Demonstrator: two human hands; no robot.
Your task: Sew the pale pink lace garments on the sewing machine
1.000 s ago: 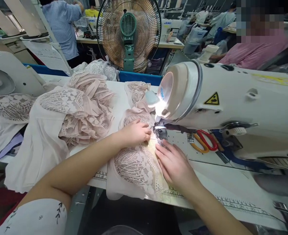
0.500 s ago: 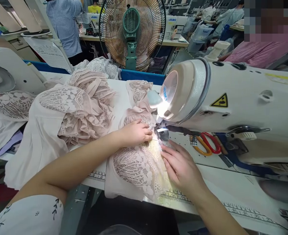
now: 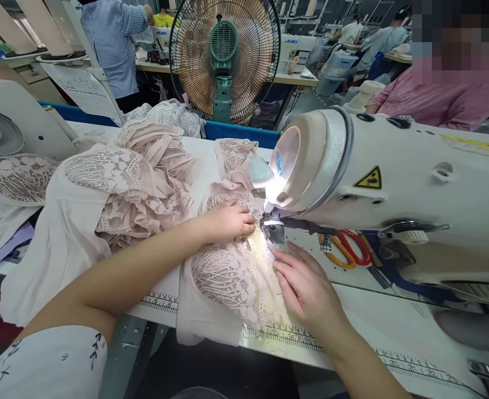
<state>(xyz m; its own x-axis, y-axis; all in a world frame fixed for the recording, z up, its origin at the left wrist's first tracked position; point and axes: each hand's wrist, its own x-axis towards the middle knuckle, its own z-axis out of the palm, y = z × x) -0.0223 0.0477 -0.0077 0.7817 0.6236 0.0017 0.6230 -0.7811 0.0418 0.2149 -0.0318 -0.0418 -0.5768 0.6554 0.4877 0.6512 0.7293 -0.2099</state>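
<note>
A pale pink lace bra piece (image 3: 223, 277) lies under the needle area of a white sewing machine (image 3: 394, 166). My left hand (image 3: 230, 220) presses on the lace close to the presser foot (image 3: 264, 221), its fingers curled together on the fabric. A sheer yellowish strip (image 3: 264, 266) runs along the piece's right edge. My right hand (image 3: 306, 282) pinches at that edge, just in front of the foot, thumb partly hidden. The machine's lamp shines brightly on the stitching spot. More pink lace (image 3: 236, 155) stretches behind the foot.
Heaped lace garments (image 3: 144, 183) lie left of my forearm. Orange- and red-handled scissors (image 3: 352, 249) rest under the machine arm. A ruler tape (image 3: 294, 335) lines the table's front edge. A large fan (image 3: 223, 50) stands behind; other people sit or stand beyond.
The lace piece and both hands have hardly moved, with the left hand slightly shifted. The view has turned slightly. A person in pink at the back right has moved.
</note>
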